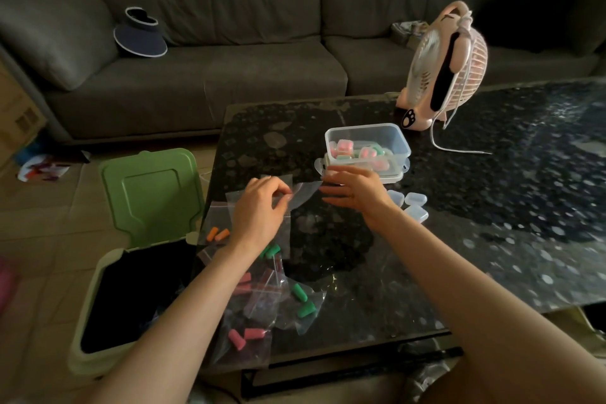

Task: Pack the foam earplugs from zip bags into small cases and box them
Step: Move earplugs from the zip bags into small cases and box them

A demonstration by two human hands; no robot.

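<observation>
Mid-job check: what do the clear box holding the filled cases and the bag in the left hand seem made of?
Clear rectangular box: probably rigid transparent plastic; glossy walls, coloured cases visible through them. Small clear zip bag pinched by the left hand: thin flexible plastic film; it curves and glints.

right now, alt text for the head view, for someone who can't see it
A person's left hand pinches a clear zip bag above a dark table, the right hand reaching its other edge. Beyond stands a clear box of filled cases; bagged foam earplugs lie nearer.
</observation>
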